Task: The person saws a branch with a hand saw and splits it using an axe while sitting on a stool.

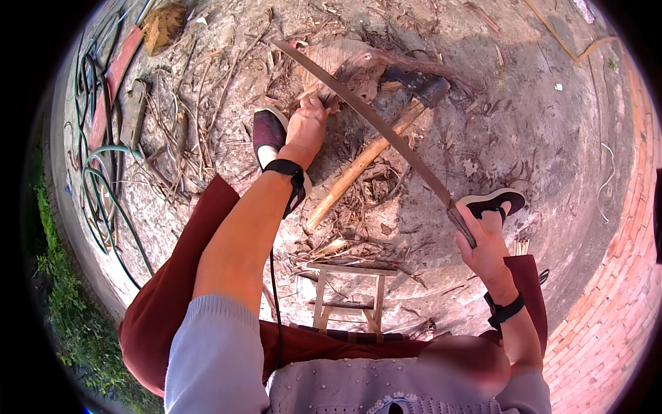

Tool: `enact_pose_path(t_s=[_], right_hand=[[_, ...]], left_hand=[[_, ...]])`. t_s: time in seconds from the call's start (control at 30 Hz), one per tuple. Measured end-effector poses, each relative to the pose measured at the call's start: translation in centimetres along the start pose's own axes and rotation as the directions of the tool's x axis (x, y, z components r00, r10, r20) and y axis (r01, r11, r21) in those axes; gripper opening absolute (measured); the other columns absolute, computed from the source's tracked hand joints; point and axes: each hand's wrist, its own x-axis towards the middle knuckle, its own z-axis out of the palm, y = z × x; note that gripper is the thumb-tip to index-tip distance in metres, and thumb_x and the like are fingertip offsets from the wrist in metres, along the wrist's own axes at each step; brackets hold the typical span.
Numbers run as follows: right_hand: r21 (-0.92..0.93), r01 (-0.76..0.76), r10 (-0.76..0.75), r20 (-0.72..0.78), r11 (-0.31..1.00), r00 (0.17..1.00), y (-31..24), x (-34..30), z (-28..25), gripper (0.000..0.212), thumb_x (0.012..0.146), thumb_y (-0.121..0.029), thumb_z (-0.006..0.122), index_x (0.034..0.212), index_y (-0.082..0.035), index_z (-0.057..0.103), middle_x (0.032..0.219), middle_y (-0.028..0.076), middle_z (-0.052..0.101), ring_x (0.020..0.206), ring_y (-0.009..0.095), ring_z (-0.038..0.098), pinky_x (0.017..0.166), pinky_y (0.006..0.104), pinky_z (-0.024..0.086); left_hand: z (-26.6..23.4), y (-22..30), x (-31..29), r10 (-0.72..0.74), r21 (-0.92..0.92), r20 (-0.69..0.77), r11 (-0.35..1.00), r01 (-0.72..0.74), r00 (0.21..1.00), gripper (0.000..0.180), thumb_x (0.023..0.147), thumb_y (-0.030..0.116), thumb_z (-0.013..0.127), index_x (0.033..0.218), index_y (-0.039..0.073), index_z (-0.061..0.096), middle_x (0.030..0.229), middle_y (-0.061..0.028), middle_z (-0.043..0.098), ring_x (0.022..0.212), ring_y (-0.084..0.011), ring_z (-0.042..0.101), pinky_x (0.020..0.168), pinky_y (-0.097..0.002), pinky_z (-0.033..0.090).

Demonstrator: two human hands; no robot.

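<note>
My right hand [483, 245] is closed round the dark handle of a long, narrow brown blade [376, 121]. The blade slants up and left, and its tip reaches past my left hand, above a pale wood stump [331, 58]. At the stump's near edge, my left hand [308, 124] is closed on what looks like a piece of wood [334, 106], mostly hidden by my fingers. An axe lies beneath the blade, its dark head [424, 88] beside the stump and its light wooden handle [355, 172] pointing back toward me.
Twigs and bark scraps [200, 103] litter the concrete ground. Green and black hoses [93, 159] coil at the left, near a red plank [124, 65] and a wood block [163, 27]. A small wooden stool frame [348, 268] stands before me. A brick-paved edge [614, 290] curves along the right.
</note>
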Motion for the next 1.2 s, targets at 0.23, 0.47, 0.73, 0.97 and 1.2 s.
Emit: enact_pose_path(t_s=[0.23, 0.47, 0.73, 0.97, 1.2], right_hand=[[0.224, 0.128, -0.084, -0.195, 0.966, 0.977, -5.1, 17.8, 4.9, 0.042, 0.084, -0.028, 0.053, 0.124, -0.021, 0.043, 0.07, 0.019, 0.059, 0.062, 0.036, 0.057, 0.054, 0.0418, 0.045], [0.31, 0.054, -0.029, -0.084, 0.949, 0.996, -5.2, 12.5, 2.0, 0.043, 0.083, -0.026, 0.054, 0.124, -0.017, 0.043, 0.07, 0.02, 0.058, 0.064, 0.037, 0.057, 0.055, 0.041, 0.044], [0.09, -0.053, 0.052, 0.012, 0.995, 0.999, -3.1, 0.2, -0.8, 0.053, 0.078, -0.018, 0.062, 0.127, -0.018, 0.041, 0.076, 0.015, 0.057, 0.065, 0.032, 0.058, 0.055, 0.0367, 0.046], [0.241, 0.091, -0.051, -0.166, 0.966, 0.985, -4.5, 14.4, 5.2, 0.046, 0.082, -0.025, 0.056, 0.126, -0.021, 0.042, 0.064, 0.019, 0.056, 0.058, 0.035, 0.057, 0.053, 0.0389, 0.046], [0.309, 0.013, 0.001, -0.045, 0.951, 0.999, -7.1, 15.1, 3.4, 0.043, 0.085, -0.031, 0.05, 0.126, -0.019, 0.04, 0.067, 0.021, 0.057, 0.062, 0.039, 0.055, 0.056, 0.0427, 0.044]], left_hand=[[-1.1, 1.7, 1.1, 0.035, -0.006, -0.031, 0.999, -0.035, 0.999, 0.035, 0.082, 0.022, 0.052, 0.1, -0.007, 0.044, 0.086, -0.0274, 0.052, 0.067, -0.0373, 0.059, 0.054, -0.0405, 0.048], [-1.3, 0.4, -0.3, 0.039, 0.091, -0.018, 0.995, -0.037, 0.999, 0.034, 0.084, 0.024, 0.052, 0.097, -0.007, 0.045, 0.087, -0.0242, 0.054, 0.068, -0.0324, 0.061, 0.054, -0.0369, 0.049], [-0.4, -0.5, -0.6, -0.034, -0.012, -0.027, 0.999, 0.034, 0.999, 0.031, 0.082, 0.024, 0.053, 0.09, -0.004, 0.044, 0.083, -0.024, 0.052, 0.065, -0.0369, 0.058, 0.054, -0.0411, 0.047], [-0.4, -0.7, 0.8, 0.034, 0.005, -0.056, 0.999, -0.034, 0.998, 0.033, 0.082, 0.024, 0.054, 0.094, -0.004, 0.044, 0.085, -0.0249, 0.052, 0.064, -0.0377, 0.057, 0.052, -0.041, 0.047], [-0.8, -0.6, -0.8, 0.028, 0.028, -0.071, 0.999, -0.026, 0.997, 0.03, 0.081, 0.024, 0.054, 0.092, -0.004, 0.048, 0.085, -0.0231, 0.052, 0.066, -0.0359, 0.058, 0.054, -0.0395, 0.048]])
